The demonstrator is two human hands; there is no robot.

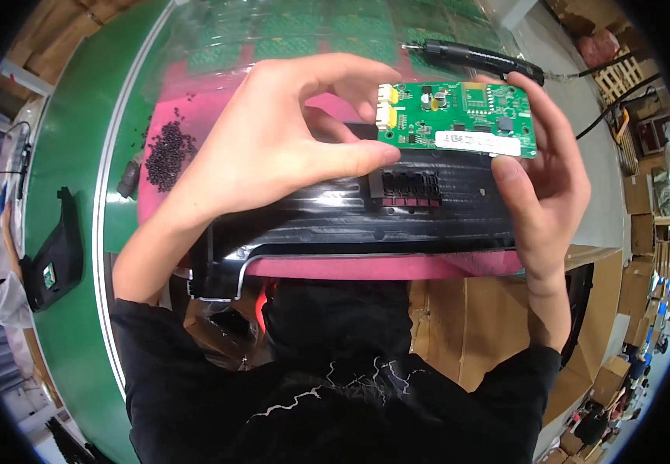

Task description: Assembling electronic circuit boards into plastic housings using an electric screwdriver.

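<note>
A green circuit board (459, 116) with white-and-yellow connectors at its left end and a white label strip is raised in front of me. My right hand (547, 170) grips its right end, thumb at the lower edge and fingers behind. At the connector end, my left hand (289, 131) curls around the corner, its thumb by the lower edge and its fingertips partly hidden. Below the board lies a long black plastic housing (312, 213) with a slotted rectangular opening (411, 188). The housing rests on a pink mat (381, 267).
A pile of small black screws (169, 155) sits left of the housing. Beyond it, clear packaging with green boards (289, 35) covers the back. A black electric screwdriver (474, 58) lies at the back right. Another black housing (57, 251) is at the far left, across a white table edge.
</note>
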